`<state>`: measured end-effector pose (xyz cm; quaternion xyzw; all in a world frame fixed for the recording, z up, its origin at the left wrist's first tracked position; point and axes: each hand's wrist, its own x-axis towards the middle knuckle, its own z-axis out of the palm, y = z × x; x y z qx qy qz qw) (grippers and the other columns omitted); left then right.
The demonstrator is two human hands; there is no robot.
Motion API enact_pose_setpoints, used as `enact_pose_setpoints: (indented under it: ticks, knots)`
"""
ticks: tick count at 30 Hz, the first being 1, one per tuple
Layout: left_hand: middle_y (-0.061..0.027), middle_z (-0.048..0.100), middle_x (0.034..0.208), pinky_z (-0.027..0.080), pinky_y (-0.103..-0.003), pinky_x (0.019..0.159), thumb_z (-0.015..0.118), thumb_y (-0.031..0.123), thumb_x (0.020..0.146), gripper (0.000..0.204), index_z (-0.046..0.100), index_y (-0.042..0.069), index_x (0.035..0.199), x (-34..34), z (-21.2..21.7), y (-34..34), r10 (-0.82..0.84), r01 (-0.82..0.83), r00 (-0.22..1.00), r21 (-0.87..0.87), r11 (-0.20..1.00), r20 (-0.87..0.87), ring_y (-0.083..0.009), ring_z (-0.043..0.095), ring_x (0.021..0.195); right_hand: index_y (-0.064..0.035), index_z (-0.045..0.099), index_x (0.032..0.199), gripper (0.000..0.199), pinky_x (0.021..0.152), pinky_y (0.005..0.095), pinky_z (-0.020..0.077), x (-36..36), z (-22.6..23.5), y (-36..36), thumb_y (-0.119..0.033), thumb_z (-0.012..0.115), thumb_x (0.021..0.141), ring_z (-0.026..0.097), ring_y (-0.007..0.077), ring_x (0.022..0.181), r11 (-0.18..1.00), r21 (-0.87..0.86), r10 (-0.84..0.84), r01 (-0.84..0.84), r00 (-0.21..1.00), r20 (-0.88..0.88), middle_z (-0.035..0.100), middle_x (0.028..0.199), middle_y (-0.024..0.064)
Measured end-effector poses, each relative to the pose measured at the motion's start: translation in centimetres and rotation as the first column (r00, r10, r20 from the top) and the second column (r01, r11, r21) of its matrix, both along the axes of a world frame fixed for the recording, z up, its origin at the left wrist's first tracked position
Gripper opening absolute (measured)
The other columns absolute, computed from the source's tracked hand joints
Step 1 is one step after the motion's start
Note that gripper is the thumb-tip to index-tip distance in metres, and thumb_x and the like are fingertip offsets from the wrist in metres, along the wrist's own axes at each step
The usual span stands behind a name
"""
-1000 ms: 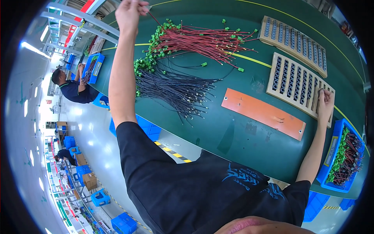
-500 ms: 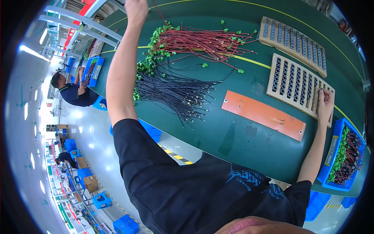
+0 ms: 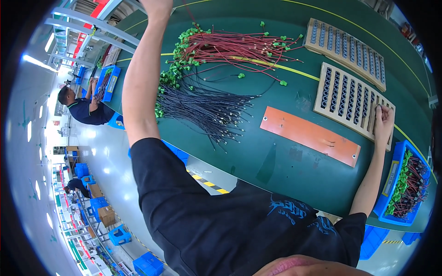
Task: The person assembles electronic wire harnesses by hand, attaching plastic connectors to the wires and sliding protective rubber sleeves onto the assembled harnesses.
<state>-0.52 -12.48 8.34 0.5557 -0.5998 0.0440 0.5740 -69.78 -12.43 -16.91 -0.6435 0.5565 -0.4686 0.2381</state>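
Observation:
My right hand [image 3: 383, 125] is over the right end of the nearer wooden tray [image 3: 317, 106]. Its fingers are pinched on a small black round part [image 3: 378, 107], mostly covered by the fingertips. Rows of dark ring-like parts [image 3: 342, 95] fill much of that tray. My left arm stretches far forward, and my left hand [image 3: 159, 6] is cut by the top edge, so its fingers are out of sight. A thin red wire runs down near it to red wires [image 3: 230, 48] with green connectors. Black wires [image 3: 207, 106] with green connectors lie nearer to me.
A second wooden tray [image 3: 309, 39] with grey parts lies beyond the first. An orange strip [image 3: 308, 135] is on the green table [image 3: 221, 161]. At right stands a blue bin [image 3: 391, 179] of wires and green connectors. A metal frame [image 3: 101, 27] rises far left; a co-worker [image 3: 85, 109] sits beyond.
My left hand has shifted slightly up and to the left, further out of the picture. My right hand stays at the tray in the same pinch.

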Motion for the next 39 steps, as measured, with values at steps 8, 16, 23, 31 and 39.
enact_pose_setpoints:
  ticks: [8, 16, 23, 31, 39]
  knots:
    - [-0.0139, 0.071, 0.101, 0.055, -0.029, 0.085, 0.055, 0.014, 0.104, 0.019, 0.06, -0.004, 0.106, 2.4, 4.8, 2.1, 0.151, -0.133, 0.988, -0.422, 0.897, 0.009, -0.0225, 0.073, 0.093, 0.0033, 0.061, 0.108, 0.024, 0.069, 0.0199, 0.0449, 0.1, 0.0, -0.1, -0.018, 0.066, 0.099, 0.053, 0.0049, 0.076, 1.0, -0.004, -0.002, 0.002, 0.999, -0.04, 0.062, 0.089, 0.0015]
    - [-0.0042, 0.059, 0.065, 0.041, -0.028, 0.049, 0.061, 0.01, 0.095, 0.014, 0.064, 0.0, 0.086, 7.6, 9.6, 9.6, -0.134, 0.049, 0.886, -0.197, 0.979, -0.444, -0.0123, 0.051, 0.052, 0.0029, 0.061, 0.108, 0.021, 0.076, 0.0216, 0.0479, -0.4, -0.1, 0.0, -0.016, 0.065, 0.1, 0.059, 0.0072, 0.082, 0.999, 0.034, -0.006, 0.009, 0.995, -0.1, 0.065, 0.095, 0.004]
    - [-0.0046, 0.065, 0.063, 0.049, -0.025, 0.042, 0.078, 0.018, 0.087, 0.023, 0.067, 0.002, 0.075, 9.7, -12.8, 10.2, 0.386, -0.082, 0.9, 0.79, 0.607, -0.203, -0.0113, 0.058, 0.047, 0.0022, 0.061, 0.112, 0.028, 0.069, 0.0221, 0.0464, 0.3, -0.6, 0.6, -0.022, 0.066, 0.099, 0.053, 0.0061, 0.075, 0.999, -0.018, -0.039, 0.037, 0.991, -0.132, 0.062, 0.089, 0.0018]
    - [-0.0055, 0.068, 0.066, 0.052, -0.024, 0.043, 0.081, 0.014, 0.085, 0.019, 0.069, -0.001, 0.081, 9.2, -21.7, 11.2, 0.499, -0.028, 0.818, 0.847, 0.531, -0.287, -0.0097, 0.061, 0.05, 0.0024, 0.062, 0.111, 0.028, 0.07, 0.0229, 0.0468, 1.1, -0.8, 2.0, -0.022, 0.066, 0.098, 0.052, 0.0072, 0.073, 0.999, -0.012, -0.047, 0.046, 0.989, -0.143, 0.062, 0.088, 0.0024]
    - [-0.0063, 0.069, 0.073, 0.053, -0.028, 0.049, 0.069, 0.017, 0.095, 0.019, 0.071, -0.002, 0.096, 10.5, -15.1, 15.3, 0.45, -0.259, 0.882, 0.653, 0.712, -0.141, -0.0111, 0.06, 0.054, 0.0026, 0.062, 0.111, 0.028, 0.068, 0.0233, 0.0469, 1.5, -1.8, 2.7, -0.022, 0.067, 0.098, 0.053, 0.007, 0.071, 0.998, 0.002, -0.06, 0.061, 0.989, -0.137, 0.062, 0.085, 0.003]
